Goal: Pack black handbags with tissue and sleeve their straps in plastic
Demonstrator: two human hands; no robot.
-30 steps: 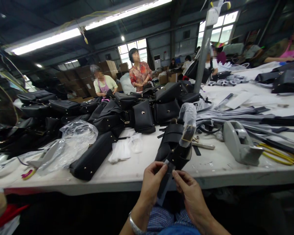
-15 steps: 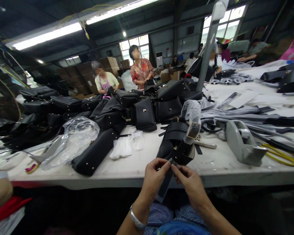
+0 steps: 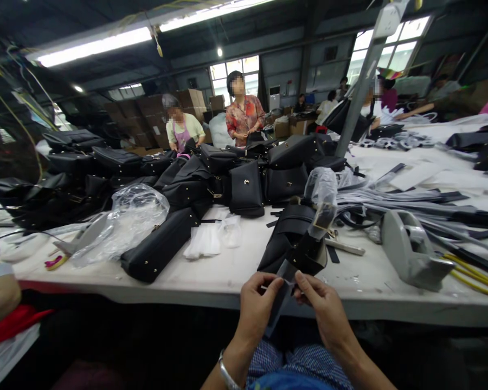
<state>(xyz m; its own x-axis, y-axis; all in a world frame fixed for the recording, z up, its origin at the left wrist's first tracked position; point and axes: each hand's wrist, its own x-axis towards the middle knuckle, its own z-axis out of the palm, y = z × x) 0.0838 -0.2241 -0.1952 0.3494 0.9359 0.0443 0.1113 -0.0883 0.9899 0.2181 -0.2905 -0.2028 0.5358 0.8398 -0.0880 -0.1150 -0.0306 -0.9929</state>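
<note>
My left hand (image 3: pixel 257 303) is closed, thumb and finger pinching the edge of a dark strap in clear plastic film (image 3: pixel 280 303). It hangs over the table's front edge. My right hand (image 3: pixel 324 304) is closed too, its thumb against the curled fingers just right of the strap; what it pinches is too small to make out. Just beyond my hands lies a black handbag (image 3: pixel 287 230) with gold fittings. Clear plastic wrap (image 3: pixel 323 195) covers part of a strap or handle standing up at its right side.
A grey tape dispenser (image 3: pixel 410 252) and yellow-handled tool (image 3: pixel 474 276) stand right. A black bag (image 3: pixel 160 246), crumpled plastic (image 3: pixel 136 208) and white packets (image 3: pixel 203 241) lie left. More black bags (image 3: pixel 246 187) are heaped behind, with wrapped straps (image 3: pixel 410 200) at right. Co-workers stand across the table.
My right thumb has moved slightly away from my left fingers, with more of the film-covered strap showing between them. The view has shifted a little, moving the scene rightward.
</note>
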